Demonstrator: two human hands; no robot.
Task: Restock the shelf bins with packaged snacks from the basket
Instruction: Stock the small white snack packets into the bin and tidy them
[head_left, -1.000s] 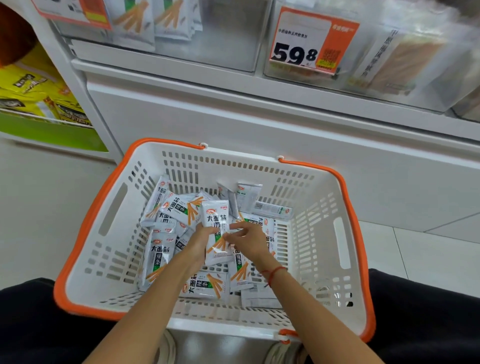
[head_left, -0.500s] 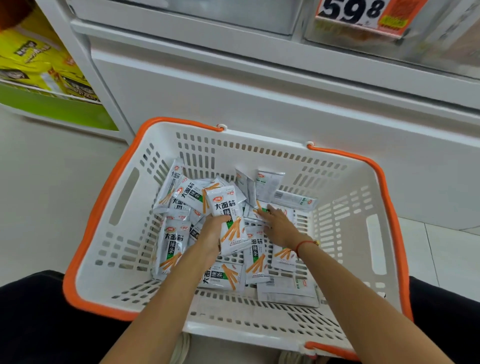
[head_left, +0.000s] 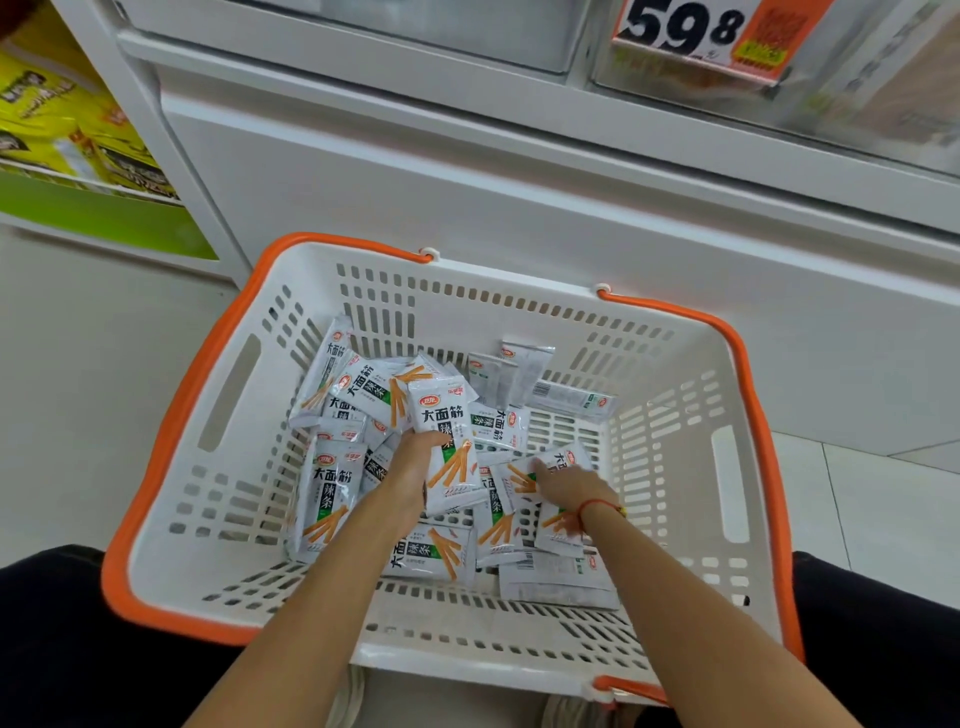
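Snack packets (head_left: 332, 499) lie loose in a white basket (head_left: 675, 467) with an orange rim, which sits on the floor in front of a white shelf unit (head_left: 467, 171). Both of the person's arms reach down into the basket. The left hand (head_left: 415, 467) grips an upright packet (head_left: 447, 431), white with green print and orange sticks pictured on it, fingers curled round its lower left edge. The right hand (head_left: 566, 486) lies on another packet (head_left: 550, 462) toward the basket's right side, its fingers laid over the wrapper; whether they pinch it or only rest there cannot be told. A red string bracelet (head_left: 597, 505) circles the right wrist. More packets are heaped against the far left corner, and a few lie face down near the far wall. Above, at the shelf's front edge, hangs an orange and white price tag (head_left: 696, 31) on a clear bin (head_left: 857, 78). Yellow bags (head_left: 57, 119) fill the neighbouring shelf on the left. Dark trouser legs (head_left: 62, 649) flank the basket.
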